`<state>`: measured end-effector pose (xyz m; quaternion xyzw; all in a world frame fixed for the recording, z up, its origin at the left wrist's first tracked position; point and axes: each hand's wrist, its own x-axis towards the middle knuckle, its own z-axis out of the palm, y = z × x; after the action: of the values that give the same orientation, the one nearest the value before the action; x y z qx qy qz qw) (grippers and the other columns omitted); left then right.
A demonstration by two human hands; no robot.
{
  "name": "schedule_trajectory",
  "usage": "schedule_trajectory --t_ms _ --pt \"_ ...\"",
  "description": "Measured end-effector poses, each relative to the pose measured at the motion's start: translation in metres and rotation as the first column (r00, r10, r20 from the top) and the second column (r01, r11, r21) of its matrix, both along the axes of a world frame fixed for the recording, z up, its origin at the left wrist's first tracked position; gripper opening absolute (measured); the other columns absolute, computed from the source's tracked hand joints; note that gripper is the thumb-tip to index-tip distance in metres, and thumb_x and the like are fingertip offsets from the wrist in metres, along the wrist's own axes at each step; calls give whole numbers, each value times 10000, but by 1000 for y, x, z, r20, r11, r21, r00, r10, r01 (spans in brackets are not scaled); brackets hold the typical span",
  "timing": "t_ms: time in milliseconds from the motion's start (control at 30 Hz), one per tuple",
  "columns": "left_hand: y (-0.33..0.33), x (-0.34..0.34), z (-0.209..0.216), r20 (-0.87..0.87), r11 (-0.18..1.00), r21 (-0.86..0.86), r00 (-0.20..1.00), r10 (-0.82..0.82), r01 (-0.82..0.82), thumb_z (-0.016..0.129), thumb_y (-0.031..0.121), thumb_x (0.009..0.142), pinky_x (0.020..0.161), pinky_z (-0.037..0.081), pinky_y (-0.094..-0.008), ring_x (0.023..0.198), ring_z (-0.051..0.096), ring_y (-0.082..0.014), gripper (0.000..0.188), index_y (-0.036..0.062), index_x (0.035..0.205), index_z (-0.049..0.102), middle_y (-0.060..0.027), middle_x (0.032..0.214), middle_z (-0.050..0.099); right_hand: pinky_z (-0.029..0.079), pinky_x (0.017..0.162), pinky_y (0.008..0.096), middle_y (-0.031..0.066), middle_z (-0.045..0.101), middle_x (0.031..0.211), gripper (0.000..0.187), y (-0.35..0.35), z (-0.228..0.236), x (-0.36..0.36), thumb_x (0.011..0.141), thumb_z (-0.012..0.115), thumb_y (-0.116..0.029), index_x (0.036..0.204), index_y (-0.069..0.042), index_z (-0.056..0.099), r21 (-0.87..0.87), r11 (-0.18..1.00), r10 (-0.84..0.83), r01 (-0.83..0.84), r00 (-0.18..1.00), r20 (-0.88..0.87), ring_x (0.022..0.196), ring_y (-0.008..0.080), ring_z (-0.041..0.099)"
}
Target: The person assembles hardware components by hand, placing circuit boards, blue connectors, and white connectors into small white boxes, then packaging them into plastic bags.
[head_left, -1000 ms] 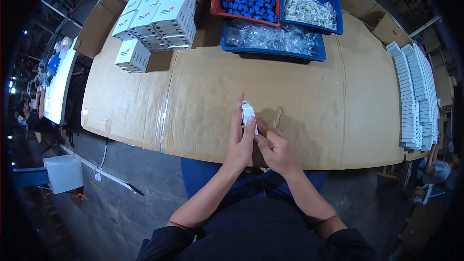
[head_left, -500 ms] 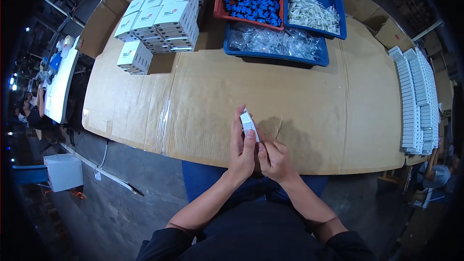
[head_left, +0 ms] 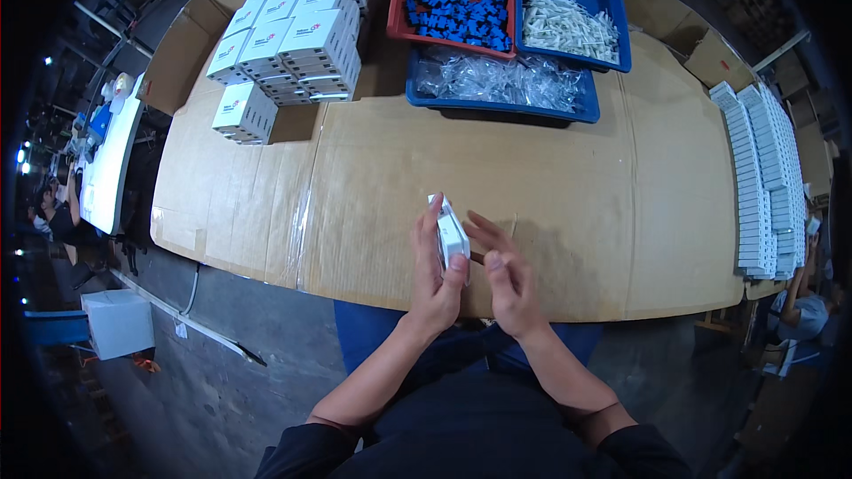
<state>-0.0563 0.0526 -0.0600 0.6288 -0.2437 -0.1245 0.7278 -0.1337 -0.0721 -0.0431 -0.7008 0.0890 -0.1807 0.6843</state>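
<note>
Over the table's near edge, a small white plastic housing stands tilted in my left hand. The left thumb lies on its lower end and the fingers run along its left side. Just to the right is my right hand, its fingers apart and slightly blurred, with nothing visible in them. Its fingertips come close to the housing's right edge; whether they touch it I cannot tell. The palm side of the left hand is partly hidden by the housing.
White boxy units are stacked at the far left of the cardboard-covered table. At the back stand a red tray of blue parts, a blue tray of white pieces and another blue tray of clear parts. White pieces pile up at right.
My right hand has let go of the white housing and opened, its fingers spreading to the right. The left hand has shifted slightly left and turned the housing's broad face more into view.
</note>
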Motion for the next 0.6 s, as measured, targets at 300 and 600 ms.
schedule_trajectory --t_ms 300,600 --pt "-5 -3 -3 127 995 -88 992 -25 37 576 665 955 1178 338 -485 1416 430 -380 1125 -33 1654 37 -288 1586 331 476 1094 369 152 562 1444 582 -2 24 7 1014 703 -179 1507 22 468 505 861 209 -59 947 -245 1306 220 572" --pt "1 -2 -7 430 966 63 880 200 -250 520 893 842 1034 460 -487 1247 552 -377 1254 -132 1537 329 -275 1343 518 483 1104 372 166 572 1434 594 35 26 5 993 728 -158 1485 47 464 490 872 82 -7 988 -133 1363 237 547"
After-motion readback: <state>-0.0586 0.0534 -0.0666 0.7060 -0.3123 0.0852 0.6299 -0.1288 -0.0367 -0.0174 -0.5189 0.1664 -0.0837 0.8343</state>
